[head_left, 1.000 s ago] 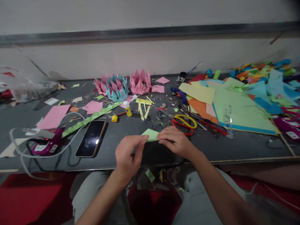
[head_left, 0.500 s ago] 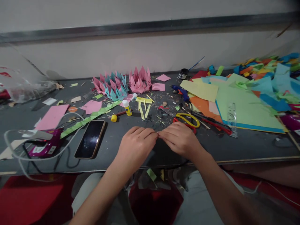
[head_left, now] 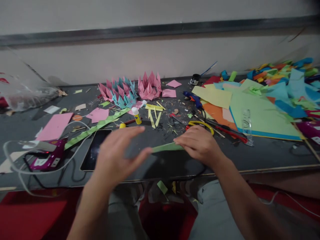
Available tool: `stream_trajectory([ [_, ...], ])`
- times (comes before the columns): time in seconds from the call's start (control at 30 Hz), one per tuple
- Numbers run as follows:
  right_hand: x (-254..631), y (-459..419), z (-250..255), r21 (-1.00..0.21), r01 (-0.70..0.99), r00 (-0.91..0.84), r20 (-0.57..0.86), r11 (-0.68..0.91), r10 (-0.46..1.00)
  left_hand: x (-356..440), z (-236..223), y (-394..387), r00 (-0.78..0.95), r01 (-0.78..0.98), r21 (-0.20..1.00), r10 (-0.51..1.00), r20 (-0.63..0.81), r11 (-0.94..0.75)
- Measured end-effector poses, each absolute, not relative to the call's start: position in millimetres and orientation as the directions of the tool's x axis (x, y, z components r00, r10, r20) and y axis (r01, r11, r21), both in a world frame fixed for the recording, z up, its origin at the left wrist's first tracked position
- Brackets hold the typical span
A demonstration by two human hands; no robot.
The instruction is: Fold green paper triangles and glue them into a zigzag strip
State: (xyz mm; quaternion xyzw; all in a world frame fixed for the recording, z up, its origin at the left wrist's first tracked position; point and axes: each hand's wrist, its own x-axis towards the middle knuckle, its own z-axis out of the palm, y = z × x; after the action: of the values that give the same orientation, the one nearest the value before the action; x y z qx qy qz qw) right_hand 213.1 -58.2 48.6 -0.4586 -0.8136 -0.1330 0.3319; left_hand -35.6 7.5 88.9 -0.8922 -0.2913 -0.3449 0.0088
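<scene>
1. Head view: the right hand [head_left: 200, 145] pinches one end of a folded green paper strip [head_left: 167, 147] just above the table [head_left: 262, 156].
2. Since half a second ago the left hand [head_left: 117, 155] has drawn leftward, fingers spread, thumb touching the strip's other end; the fold now looks flattened.

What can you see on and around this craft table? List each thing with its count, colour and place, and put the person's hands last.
paper strip: one, green, between both hands near the front edge
phone: one, black, left of centre, partly behind the left hand
glue stick: one, white and yellow, centre
paper flowers: a cluster, pink and blue, at the back
scissors: yellow handle showing, behind the right hand
paper sheets: a pile, green, yellow, orange and blue, right
table: one, dark grey
left hand: open, thumb at the strip's end
right hand: pinching the strip
</scene>
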Motion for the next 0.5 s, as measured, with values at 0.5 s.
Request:
stream_trajectory([
  [0.5,273,-66,44,-0.392,0.913,0.313,0.489,-0.116,0.814,-55,71,18,0.331,0.662,0.467,0.787,0.521,-0.587],
])
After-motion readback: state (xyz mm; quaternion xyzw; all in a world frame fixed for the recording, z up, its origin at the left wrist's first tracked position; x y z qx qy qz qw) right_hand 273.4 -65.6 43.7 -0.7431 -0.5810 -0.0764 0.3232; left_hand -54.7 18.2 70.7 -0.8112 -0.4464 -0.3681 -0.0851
